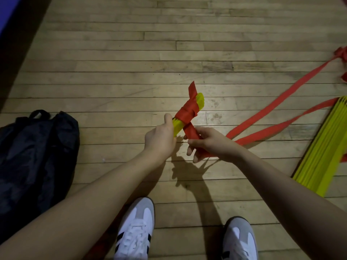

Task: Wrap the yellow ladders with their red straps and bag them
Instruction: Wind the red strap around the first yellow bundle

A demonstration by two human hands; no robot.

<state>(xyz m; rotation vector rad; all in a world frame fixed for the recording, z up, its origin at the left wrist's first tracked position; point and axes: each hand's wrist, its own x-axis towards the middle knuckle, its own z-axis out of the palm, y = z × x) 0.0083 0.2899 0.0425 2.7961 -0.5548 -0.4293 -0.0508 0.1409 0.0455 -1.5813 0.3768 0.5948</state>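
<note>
A black bag (35, 156) is lying at the left. At centre, the left hand (160, 138) is gripping a yellow ladder bundle (187, 113); the right hand (208, 142) is pinching its red strap (189, 131). Another ladder (323, 156) is lying at right on the floor (131, 53).

Two yellow ladder bundles (189, 113) (323, 147), one black bag (35, 152), two hands (159, 138) (210, 142), two shoes (135, 229) (239, 241).

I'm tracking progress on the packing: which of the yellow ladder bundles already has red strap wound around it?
The bundle held up in both hands, with strap wound around its middle. The other yellow stack lies on the floor at right, unwrapped.
</note>
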